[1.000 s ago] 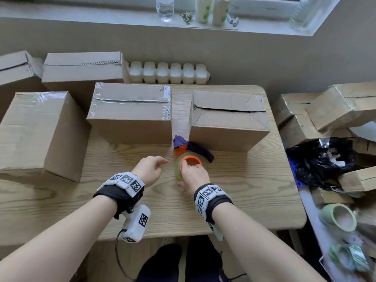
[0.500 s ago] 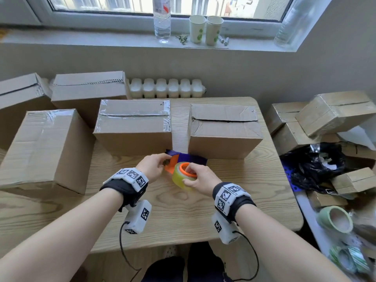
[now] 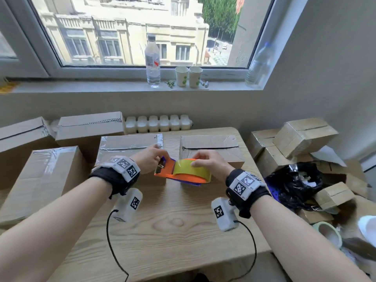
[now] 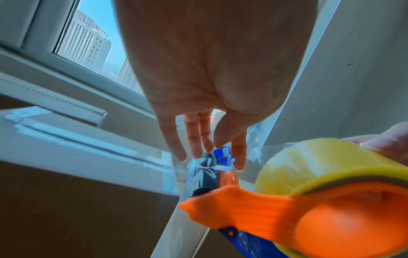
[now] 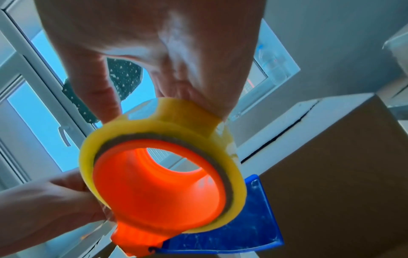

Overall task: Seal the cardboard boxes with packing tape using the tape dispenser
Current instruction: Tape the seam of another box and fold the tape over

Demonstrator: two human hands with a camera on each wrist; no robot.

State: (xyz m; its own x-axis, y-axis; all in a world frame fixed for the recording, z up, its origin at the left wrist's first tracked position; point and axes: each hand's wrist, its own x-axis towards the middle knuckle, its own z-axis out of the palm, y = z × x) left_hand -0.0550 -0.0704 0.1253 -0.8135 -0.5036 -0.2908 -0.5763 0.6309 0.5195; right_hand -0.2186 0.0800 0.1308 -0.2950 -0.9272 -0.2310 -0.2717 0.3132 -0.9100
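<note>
The dispenser (image 3: 182,174) hides the open box's (image 3: 209,148) lower front. The left hand (image 4: 205,87) covers the dispenser's blade end; its grip there is unclear. The roll (image 4: 331,174) runs off the left wrist view's right edge.

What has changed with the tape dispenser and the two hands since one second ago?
The tape dispenser was lifted off the table. The right hand now grips its tape roll; the left hand took hold of its blade end. The boxes stayed in place.
</note>
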